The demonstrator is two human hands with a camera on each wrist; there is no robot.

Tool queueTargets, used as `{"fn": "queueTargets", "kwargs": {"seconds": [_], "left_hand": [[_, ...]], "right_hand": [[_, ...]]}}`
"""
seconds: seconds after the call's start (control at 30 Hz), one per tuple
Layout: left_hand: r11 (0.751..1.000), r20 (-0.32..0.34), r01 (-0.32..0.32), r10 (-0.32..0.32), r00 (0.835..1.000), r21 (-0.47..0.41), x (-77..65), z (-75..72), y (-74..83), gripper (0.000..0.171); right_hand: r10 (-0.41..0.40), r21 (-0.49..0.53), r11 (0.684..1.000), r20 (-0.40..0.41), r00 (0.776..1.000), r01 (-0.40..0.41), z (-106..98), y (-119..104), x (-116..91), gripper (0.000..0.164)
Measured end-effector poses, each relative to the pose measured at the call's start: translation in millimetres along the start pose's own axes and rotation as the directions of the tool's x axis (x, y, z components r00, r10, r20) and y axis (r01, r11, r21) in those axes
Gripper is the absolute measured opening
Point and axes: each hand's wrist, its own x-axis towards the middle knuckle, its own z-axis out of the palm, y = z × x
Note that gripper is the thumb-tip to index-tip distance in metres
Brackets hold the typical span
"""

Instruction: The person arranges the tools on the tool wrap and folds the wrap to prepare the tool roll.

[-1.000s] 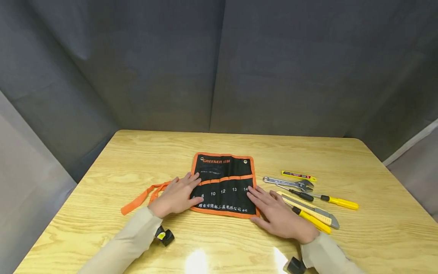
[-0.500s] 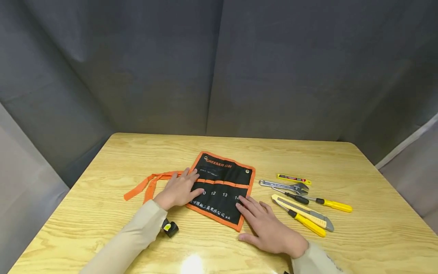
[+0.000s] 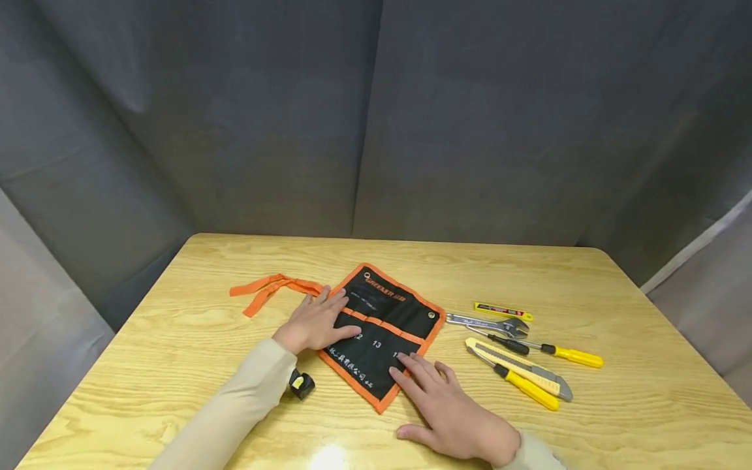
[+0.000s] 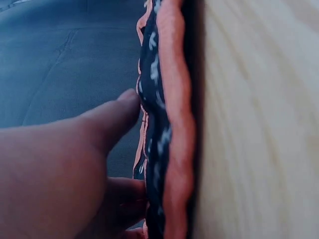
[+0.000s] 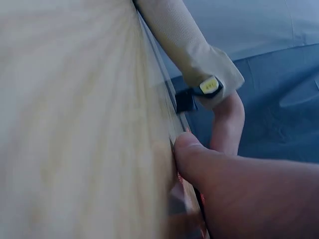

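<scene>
A black tool pouch (image 3: 388, 339) with orange edging lies flat and turned askew on the table, its numbered pockets toward me. My left hand (image 3: 317, 323) rests on its left side with straight fingers spread, covering some of the numbers. In the left wrist view the thumb (image 4: 112, 117) touches the pouch's dark fabric (image 4: 154, 114). My right hand (image 3: 446, 405) lies at the lower right edge, fingertips on the pocket front near a number and thumb out on the wood. Orange ties (image 3: 276, 285) trail from the pouch to the left.
Right of the pouch lie an adjustable wrench (image 3: 490, 325), a yellow blade case (image 3: 502, 311), a black-handled screwdriver (image 3: 508, 343), a utility knife (image 3: 519, 367) and yellow-handled screwdrivers, one (image 3: 578, 356) farther right. The wrench's end meets the pouch's edge. A grey curtain (image 3: 470, 130) hangs behind the table (image 3: 235, 391).
The pouch has turned clockwise under both hands, its lower right corner swinging toward me. My right hand has moved left and nearer. The ties have swung up and right. The loose tools stay put.
</scene>
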Motion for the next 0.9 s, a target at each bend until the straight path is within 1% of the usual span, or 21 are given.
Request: {"fn": "queueTargets", "kwargs": {"seconds": [0.13,0.23,0.3,0.4,0.53,0.73,0.8,0.9], "left_hand": [[1.000,0.007,-0.002,0.002,1.000,0.018,1.2,-1.3,5.1,0.081],[1.000,0.024,-0.005,0.004,1.000,0.026,1.4,-1.0,7.4,0.083],[1.000,0.033,-0.006,0.005,0.999,0.023,1.4,-1.2,8.8,0.084],[1.000,0.043,-0.020,0.019,0.999,0.021,2.1,-1.0,9.6,0.085],[0.998,0.065,-0.063,0.063,0.996,-0.003,5.2,-0.1,8.6,0.085],[0.993,0.094,-0.118,0.120,0.988,-0.031,11.8,-1.3,9.4,0.083],[0.990,0.104,-0.136,0.139,0.985,-0.033,12.9,-1.7,10.3,0.083],[0.985,0.113,-0.167,0.171,0.979,-0.047,14.6,-2.4,11.5,0.085]], "right_hand": [[-0.019,-0.024,1.000,0.018,1.000,0.019,1.2,-7.5,-1.7,0.078],[-0.040,-0.043,0.998,0.025,0.999,0.041,4.5,-12.3,-3.6,0.077],[-0.056,-0.067,0.996,0.020,0.998,0.057,7.4,-15.1,-4.4,0.077],[-0.103,-0.118,0.988,-0.024,0.994,0.100,10.8,-20.8,-5.1,0.074],[-0.148,-0.153,0.979,-0.067,0.987,0.137,14.8,-27.8,-5.6,0.072],[-0.152,-0.125,0.981,-0.042,0.988,0.145,18.6,-31.8,-4.8,0.072],[-0.170,-0.152,0.975,-0.048,0.984,0.161,21.1,-33.1,-3.8,0.073],[-0.210,-0.222,0.957,-0.086,0.974,0.187,26.1,-34.8,-2.6,0.070]]}}
